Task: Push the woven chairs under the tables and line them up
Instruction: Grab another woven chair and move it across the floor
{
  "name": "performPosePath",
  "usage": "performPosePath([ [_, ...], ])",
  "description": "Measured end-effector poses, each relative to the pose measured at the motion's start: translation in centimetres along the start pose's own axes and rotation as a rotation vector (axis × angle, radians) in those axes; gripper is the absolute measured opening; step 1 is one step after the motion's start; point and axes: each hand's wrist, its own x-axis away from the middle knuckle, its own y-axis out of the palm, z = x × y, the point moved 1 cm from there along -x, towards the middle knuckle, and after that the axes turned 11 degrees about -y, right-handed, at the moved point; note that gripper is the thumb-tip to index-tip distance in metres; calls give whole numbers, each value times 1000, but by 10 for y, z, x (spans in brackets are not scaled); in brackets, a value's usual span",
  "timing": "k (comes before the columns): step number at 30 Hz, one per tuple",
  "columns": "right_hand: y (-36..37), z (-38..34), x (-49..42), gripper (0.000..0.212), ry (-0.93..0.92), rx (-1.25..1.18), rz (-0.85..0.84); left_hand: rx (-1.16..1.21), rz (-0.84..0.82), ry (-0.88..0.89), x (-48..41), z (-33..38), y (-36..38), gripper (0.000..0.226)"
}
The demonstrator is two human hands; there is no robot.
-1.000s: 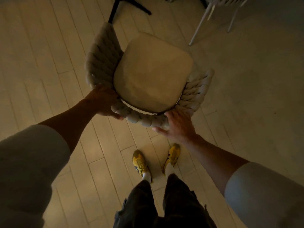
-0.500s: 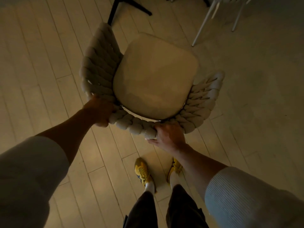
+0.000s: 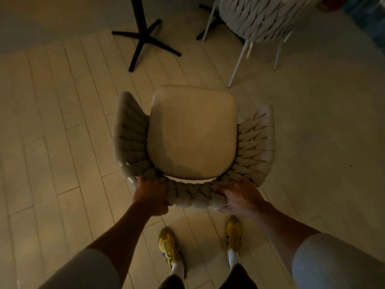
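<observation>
The single head-worn camera looked steeply down, close above the woven chair, with shoes at the near edge.

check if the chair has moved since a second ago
Yes. The chair has come back toward the person, away from the black table base: its armrest nearly met a base leg then, and bare floor now lies between them.

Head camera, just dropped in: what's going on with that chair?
A person stands behind a woven chair, gripping the top of its back with the left hand and the right hand. Its seat faces a black table base ahead, with bare floor between them, so it is not tucked under yet. A second woven chair stands at the upper right.
</observation>
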Motion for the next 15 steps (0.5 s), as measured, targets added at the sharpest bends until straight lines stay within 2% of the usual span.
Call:
performPosePath([
  [8, -23, 111, 34, 50, -285, 79, -32, 210, -23, -197, 23, 116, -20, 31],
  [12, -28, 166, 39, 65, -343, 32, -76, 244, -54, -274, 18, 164, -36, 32],
  [15, -37, 204, 41, 66, -365, 30, -79, 272, -24, -319, 6, 197, -49, 37],
])
